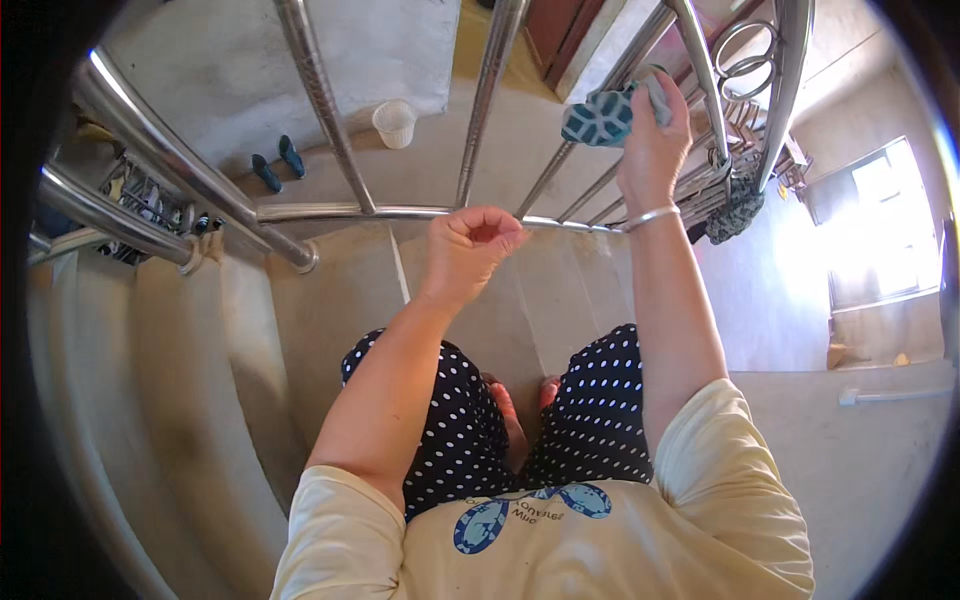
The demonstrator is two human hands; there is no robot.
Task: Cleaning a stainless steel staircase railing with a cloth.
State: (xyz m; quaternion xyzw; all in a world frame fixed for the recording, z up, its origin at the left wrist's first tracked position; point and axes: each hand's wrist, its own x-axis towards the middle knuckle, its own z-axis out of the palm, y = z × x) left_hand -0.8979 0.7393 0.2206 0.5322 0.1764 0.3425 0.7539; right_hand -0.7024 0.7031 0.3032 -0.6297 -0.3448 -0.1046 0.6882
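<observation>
A teal and white patterned cloth is bunched in my right hand, which is raised at the upper right. The cloth overlaps a stainless-steel baluster; whether it wraps around the bar cannot be made out. My left hand is held in front of the bottom rail, fingers curled with thumb and forefinger together. Nothing shows in its grasp. Before me stands the metal stair railing, its upright bars spaced apart.
Concrete steps descend on the left beside a thick railing post. Beyond the bars are a white plastic basket, dark slippers and a shoe rack. A dark patterned cloth hangs at right, near a bright window.
</observation>
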